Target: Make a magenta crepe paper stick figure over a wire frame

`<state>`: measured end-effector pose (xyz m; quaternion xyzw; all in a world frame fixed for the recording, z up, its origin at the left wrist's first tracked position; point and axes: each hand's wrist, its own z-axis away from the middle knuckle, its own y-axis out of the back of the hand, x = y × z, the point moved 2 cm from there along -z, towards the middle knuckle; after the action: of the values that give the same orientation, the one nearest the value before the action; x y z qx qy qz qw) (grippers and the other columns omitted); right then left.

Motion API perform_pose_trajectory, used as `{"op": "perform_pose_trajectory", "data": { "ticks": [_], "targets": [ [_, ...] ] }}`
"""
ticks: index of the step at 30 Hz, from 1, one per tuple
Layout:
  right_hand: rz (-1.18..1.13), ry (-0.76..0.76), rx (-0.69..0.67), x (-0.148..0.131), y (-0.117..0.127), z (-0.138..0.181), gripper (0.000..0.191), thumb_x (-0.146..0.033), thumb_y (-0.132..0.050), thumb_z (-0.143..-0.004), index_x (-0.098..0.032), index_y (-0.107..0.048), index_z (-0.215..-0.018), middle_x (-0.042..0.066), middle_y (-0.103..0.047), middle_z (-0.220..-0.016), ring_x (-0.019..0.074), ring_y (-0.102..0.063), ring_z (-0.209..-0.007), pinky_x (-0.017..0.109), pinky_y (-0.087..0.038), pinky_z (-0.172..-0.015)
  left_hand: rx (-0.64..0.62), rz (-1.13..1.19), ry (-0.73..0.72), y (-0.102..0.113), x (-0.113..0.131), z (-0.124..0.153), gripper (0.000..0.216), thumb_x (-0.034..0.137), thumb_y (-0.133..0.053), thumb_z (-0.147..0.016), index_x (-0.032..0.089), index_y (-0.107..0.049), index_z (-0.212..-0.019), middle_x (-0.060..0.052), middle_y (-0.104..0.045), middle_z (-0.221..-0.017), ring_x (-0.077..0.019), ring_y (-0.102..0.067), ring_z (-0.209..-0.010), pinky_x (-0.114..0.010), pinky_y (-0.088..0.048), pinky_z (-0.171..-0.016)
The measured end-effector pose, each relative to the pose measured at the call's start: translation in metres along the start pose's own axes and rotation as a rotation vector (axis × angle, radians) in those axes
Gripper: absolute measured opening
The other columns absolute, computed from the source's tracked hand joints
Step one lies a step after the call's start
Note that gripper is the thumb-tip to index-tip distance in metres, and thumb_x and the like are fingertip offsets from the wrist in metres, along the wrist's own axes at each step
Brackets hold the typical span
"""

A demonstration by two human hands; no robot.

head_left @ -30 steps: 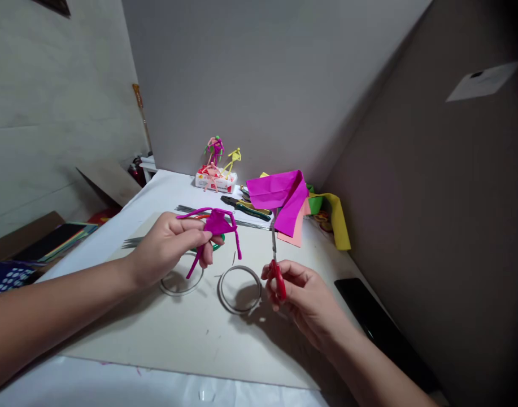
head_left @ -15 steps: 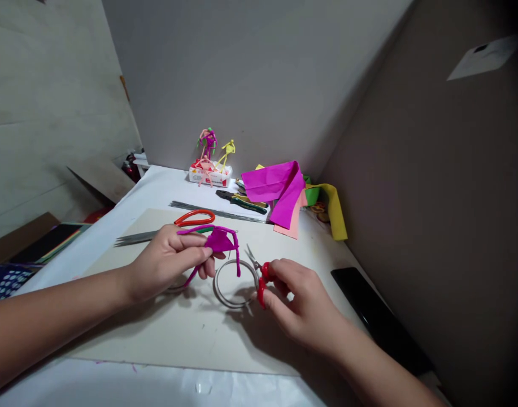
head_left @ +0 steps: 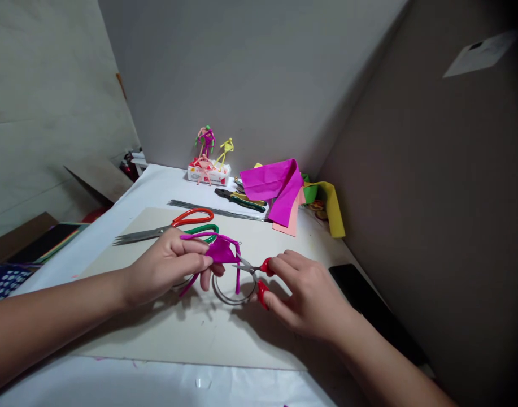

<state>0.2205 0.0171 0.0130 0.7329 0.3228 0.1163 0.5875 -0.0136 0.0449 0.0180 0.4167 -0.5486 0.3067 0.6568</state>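
Observation:
Between the thumb and fingers of my left hand [head_left: 180,257] is a magenta paper-wrapped wire figure [head_left: 222,250], its thin limbs sticking out to several sides. My right hand [head_left: 301,291] has its fingers in the red handles of small scissors [head_left: 265,267]. Their blades are spread and lie at the figure's right limb, which hangs down; whether they touch it I cannot tell. Below the figure a coil of wire [head_left: 229,302] rests on the pale board [head_left: 169,333]. Large scissors [head_left: 152,233] with one red and one green handle lie behind my left hand.
At the back, small paper figures [head_left: 227,146] stand on and by a white box [head_left: 208,175]. Pliers [head_left: 242,200], thin wires [head_left: 212,211] and magenta paper strips [head_left: 271,181] lie nearby, with a yellow strip [head_left: 333,209]. A black flat object [head_left: 369,305] lies on the right.
My right hand has opened the small scissors and brought their blades left to the figure's hanging limb. The figure in my left hand has lowered slightly.

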Motion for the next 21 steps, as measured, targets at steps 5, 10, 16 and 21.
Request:
{"op": "perform_pose_trajectory", "data": {
  "ticks": [5, 10, 16, 21],
  "targets": [
    [0.043, 0.020, 0.026, -0.0022, -0.0007, 0.0000, 0.015, -0.031, -0.054, -0.083, -0.017, -0.059, -0.085, 0.004, -0.059, -0.072, 0.0179, -0.049, -0.068, 0.028, -0.031, -0.059, -0.047, -0.009, -0.037, 0.0018, -0.0026, -0.0035, 0.032, 0.026, -0.055, -0.081, 0.017, -0.072, -0.055, -0.004, -0.069, -0.057, -0.0153, -0.063, -0.057, -0.018, -0.044, -0.043],
    [0.072, 0.009, -0.010, -0.0060, -0.0009, -0.0008, 0.018, -0.031, -0.051, -0.084, -0.016, -0.060, -0.082, 0.005, -0.059, -0.070, 0.0181, -0.049, -0.067, 0.029, -0.030, -0.058, -0.042, 0.009, -0.008, 0.0009, -0.0044, -0.0026, 0.033, 0.026, -0.054, -0.081, 0.017, -0.072, -0.055, -0.006, -0.069, -0.057, -0.0188, -0.066, -0.061, -0.020, -0.047, -0.045],
    [0.083, -0.008, -0.028, -0.0067, -0.0022, -0.0004, 0.018, -0.030, -0.052, -0.083, -0.015, -0.061, -0.081, 0.006, -0.061, -0.069, 0.0178, -0.049, -0.065, 0.029, -0.030, -0.058, -0.038, 0.056, 0.016, -0.0016, -0.0048, -0.0037, 0.031, 0.026, -0.054, -0.080, 0.016, -0.073, -0.058, -0.007, -0.069, -0.056, -0.0191, -0.066, -0.058, -0.022, -0.046, -0.043],
    [0.049, -0.004, -0.011, -0.0066, -0.0028, 0.0010, 0.016, -0.028, -0.051, -0.084, -0.015, -0.061, -0.081, 0.005, -0.061, -0.069, 0.0167, -0.050, -0.064, 0.028, -0.030, -0.058, 0.034, 0.123, 0.024, -0.0053, -0.0028, -0.0025, 0.027, 0.026, -0.054, -0.078, 0.018, -0.077, -0.065, -0.005, -0.068, -0.051, -0.0194, -0.065, -0.056, -0.022, -0.044, -0.042]
  ]
}}
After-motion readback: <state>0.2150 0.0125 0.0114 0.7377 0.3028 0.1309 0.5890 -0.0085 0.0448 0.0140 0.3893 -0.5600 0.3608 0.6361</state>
